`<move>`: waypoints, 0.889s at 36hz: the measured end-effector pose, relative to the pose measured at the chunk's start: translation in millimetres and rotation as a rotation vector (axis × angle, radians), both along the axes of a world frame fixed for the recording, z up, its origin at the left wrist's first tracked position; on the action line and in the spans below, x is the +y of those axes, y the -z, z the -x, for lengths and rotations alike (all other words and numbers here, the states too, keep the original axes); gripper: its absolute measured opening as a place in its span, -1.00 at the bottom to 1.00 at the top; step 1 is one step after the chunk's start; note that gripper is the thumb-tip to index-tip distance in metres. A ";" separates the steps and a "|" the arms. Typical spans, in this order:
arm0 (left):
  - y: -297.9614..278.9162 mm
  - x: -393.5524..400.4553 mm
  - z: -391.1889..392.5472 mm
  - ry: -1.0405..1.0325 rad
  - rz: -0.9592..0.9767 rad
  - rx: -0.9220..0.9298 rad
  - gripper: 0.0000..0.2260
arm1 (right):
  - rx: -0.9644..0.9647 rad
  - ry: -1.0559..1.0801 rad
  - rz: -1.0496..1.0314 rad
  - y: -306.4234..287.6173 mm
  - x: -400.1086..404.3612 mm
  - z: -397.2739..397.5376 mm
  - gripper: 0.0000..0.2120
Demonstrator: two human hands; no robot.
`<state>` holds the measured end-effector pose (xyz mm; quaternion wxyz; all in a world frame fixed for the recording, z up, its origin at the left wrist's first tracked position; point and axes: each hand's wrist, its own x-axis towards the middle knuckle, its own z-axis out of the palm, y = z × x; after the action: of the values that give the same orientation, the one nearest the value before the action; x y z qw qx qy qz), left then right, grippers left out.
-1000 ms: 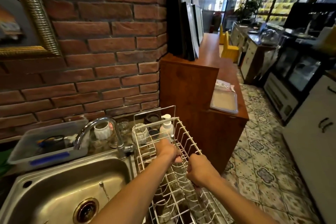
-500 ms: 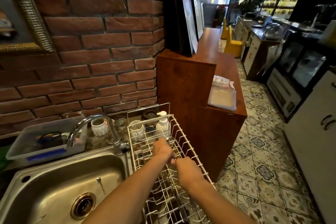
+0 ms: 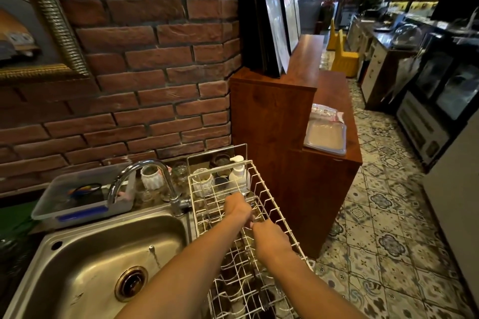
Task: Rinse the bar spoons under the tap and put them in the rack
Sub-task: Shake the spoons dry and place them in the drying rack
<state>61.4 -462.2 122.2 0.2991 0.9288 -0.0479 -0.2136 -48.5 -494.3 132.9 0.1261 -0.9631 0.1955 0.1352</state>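
white wire rack (image 3: 269, 204) sits right of the steel sink (image 3: 103, 248). both hands reach into it, left hand (image 3: 237, 207) and right hand (image 3: 270, 239) curled (what they grip, i cannot tell).

We look down on our two hands over the white wire rack (image 3: 269, 204), which stands just right of the steel sink (image 3: 103, 248). Our left hand (image 3: 237, 208) and right hand (image 3: 270, 239) are close together, fingers curled down among the wires; what they hold we cannot tell. The curved tap (image 3: 145, 171) rises behind the sink, with a grey tub (image 3: 80, 204) to its left. A white pump bottle (image 3: 238, 171) stands behind the rack, below the brick wall (image 3: 145, 72). A wooden cabinet (image 3: 282, 137) stands to the right.
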 end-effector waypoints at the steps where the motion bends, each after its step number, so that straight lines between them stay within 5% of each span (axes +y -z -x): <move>1: -1.6 -0.1 -0.1 0.003 0.009 0.001 -0.70 | -0.001 0.000 -0.005 0.0 0.2 -0.1 -0.59; 11: -48.2 10.8 -10.3 -0.030 0.180 0.023 -0.62 | 0.022 -0.043 0.033 -8.5 2.1 2.2 -0.70; 20: -79.5 74.2 -48.2 -0.191 0.318 0.020 -0.75 | -0.087 -0.009 0.037 -25.0 3.0 -0.2 -0.83; 24: -92.3 104.7 -59.2 -0.266 0.402 0.039 -0.83 | -0.166 0.019 -0.009 -40.1 4.4 -8.5 -0.97; 32: -96.0 165.7 -76.8 -0.381 0.608 0.034 -0.95 | -0.338 0.031 -0.258 -73.9 31.5 -44.2 -0.84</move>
<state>138.3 -296.5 218.2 0.5968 0.7861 0.0696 -0.1453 -4.3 -462.8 206.9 0.2812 -0.9449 0.1674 -0.0065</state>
